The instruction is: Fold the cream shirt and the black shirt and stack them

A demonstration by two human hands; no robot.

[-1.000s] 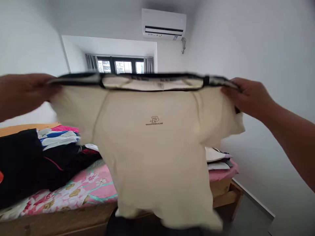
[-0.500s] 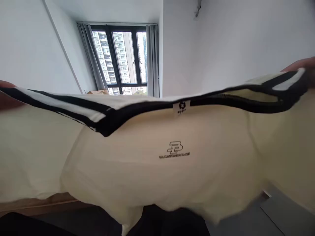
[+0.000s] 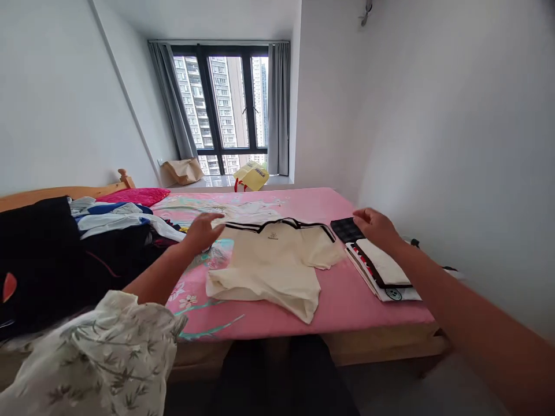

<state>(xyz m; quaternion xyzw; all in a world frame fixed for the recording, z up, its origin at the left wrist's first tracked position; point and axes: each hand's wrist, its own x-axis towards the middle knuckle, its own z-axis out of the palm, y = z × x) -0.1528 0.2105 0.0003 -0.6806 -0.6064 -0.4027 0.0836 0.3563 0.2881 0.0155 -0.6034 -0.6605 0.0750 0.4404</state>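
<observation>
Matt, soft-looking cloth T-shirt.

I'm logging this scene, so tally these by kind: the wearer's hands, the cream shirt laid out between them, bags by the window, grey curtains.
Left hand and right hand: 2 hands
Cream shirt: 1 shirt
Tan bag and yellow bag: 2 bags
Left curtain and right curtain: 2 curtains
Total: 7
</observation>
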